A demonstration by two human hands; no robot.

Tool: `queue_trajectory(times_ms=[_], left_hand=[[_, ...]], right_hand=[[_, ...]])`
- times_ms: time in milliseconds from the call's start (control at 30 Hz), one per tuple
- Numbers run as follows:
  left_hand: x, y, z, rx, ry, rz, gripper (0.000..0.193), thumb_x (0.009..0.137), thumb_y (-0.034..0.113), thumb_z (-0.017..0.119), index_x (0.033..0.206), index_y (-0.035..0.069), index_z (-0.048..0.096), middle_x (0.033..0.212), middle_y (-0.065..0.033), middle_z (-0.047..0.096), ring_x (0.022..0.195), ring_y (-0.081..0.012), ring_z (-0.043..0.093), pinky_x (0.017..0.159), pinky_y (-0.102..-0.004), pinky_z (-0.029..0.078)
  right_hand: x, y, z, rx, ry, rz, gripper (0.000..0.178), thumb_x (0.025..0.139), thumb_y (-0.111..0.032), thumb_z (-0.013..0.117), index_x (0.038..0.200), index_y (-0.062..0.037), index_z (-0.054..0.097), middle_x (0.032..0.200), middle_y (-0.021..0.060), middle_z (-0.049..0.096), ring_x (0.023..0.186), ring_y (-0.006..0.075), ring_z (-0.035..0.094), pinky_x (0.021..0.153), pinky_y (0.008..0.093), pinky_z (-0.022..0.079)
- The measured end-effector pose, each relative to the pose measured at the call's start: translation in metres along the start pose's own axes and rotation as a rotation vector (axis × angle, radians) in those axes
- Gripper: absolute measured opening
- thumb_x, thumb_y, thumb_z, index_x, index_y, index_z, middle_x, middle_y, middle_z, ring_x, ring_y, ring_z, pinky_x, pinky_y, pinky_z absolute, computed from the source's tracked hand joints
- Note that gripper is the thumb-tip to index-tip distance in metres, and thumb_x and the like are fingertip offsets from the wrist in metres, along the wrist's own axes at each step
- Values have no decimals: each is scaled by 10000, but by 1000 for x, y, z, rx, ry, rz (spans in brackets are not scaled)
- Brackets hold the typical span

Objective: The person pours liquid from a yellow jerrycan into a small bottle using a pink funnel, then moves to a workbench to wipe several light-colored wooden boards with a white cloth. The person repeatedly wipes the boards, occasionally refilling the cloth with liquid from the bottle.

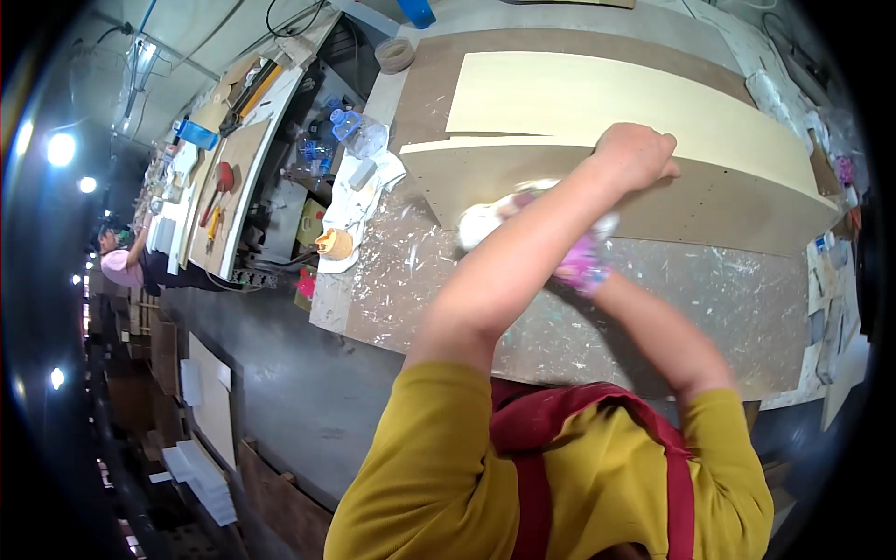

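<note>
At the near edge of the desk (415, 303), the person is wearing a mustard shirt (411, 457) and a dark red apron (583, 411). Forearms are crossing, left over right.

Right hand (569, 266): sitting low beneath the left forearm, mostly hidden and blurring; a purple patterned covering (590, 273) is showing by its wrist. A white, cloth-like wad (478, 226) is lying about it, against or just before the panel's face. Grip: cannot tell.

Left hand (639, 154): reaching across to the right, fingers curling over the upper edge of a brownish panel (737, 210), clamping it. The two hands are working apart.

Panel: standing on a long edge across the desk, its face turning toward the person and bearing small dark holes. Just behind its upper edge a wide cream board (597, 89) is extending; whether the two are joining, cannot tell.

Left side of desk: an orange-topped container (334, 245) is standing near a rumpled white cloth (347, 210); a clear plastic bottle (359, 135) is resting just beyond. A round tub (394, 56) is sitting at the far left corner.

Farther left: a second bench is carrying a red-handled tool (222, 179) and a blue container (196, 133). Beyond, a co-worker in pink (121, 269) is leaning toward it.
</note>
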State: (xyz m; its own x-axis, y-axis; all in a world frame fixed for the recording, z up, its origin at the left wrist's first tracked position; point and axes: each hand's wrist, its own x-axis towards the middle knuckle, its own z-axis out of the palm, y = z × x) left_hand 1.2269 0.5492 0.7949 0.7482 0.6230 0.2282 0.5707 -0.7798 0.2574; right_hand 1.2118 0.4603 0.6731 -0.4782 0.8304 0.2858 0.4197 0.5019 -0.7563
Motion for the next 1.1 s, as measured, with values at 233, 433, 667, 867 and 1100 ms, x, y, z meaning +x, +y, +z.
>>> queue_trajectory(times_ms=[233, 433, 667, 867, 1100], left_hand=[[-19, -4, 0, -11, 12, -107, 377, 820, 423, 602, 877, 51, 624, 806, -147, 665, 811, -311, 650, 688, -426, 514], [-21, -7, -5, -71, -22, -33, 318, 792, 331, 635, 930, 44, 628, 870, -187, 656, 853, -343, 636, 757, -454, 503], [13, -10, -4, 14, -103, -130, 475, 890, 520, 478, 798, 59, 549, 756, -194, 613, 767, -383, 586, 668, -468, 443], [17, -24, 6, 136, -18, -108, 433, 888, 479, 508, 767, 63, 528, 724, -200, 593, 710, -386, 570, 644, -468, 430], [3, -54, 21, -127, 120, -155, 340, 884, 391, 570, 797, 66, 523, 684, -160, 586, 627, -343, 565, 581, -429, 441]], right_hand=[[8, -7, 20, 46, -359, -9, 454, 909, -309, 516, 1300, -88, 452, 1335, 158, 456, 1240, 284, 419, 1064, 412, 284], [-128, 38, -131, -628, -72, 126, 386, 787, -103, 524, 1170, -102, 572, 1096, 173, 601, 994, 360, 581, 859, 436, 470], [-290, 51, -248, -165, 1228, 668, 458, 850, -207, 567, 1225, 48, 505, 1143, 227, 590, 1075, 336, 553, 925, 385, 428], [-111, -16, -168, -762, 538, 80, 317, 814, -153, 505, 1113, -68, 567, 1100, 160, 566, 1031, 317, 544, 912, 438, 432], [-139, 107, -164, -382, 236, 109, 397, 917, -436, 397, 1200, -221, 575, 1271, 86, 545, 1180, 250, 507, 981, 456, 400]])
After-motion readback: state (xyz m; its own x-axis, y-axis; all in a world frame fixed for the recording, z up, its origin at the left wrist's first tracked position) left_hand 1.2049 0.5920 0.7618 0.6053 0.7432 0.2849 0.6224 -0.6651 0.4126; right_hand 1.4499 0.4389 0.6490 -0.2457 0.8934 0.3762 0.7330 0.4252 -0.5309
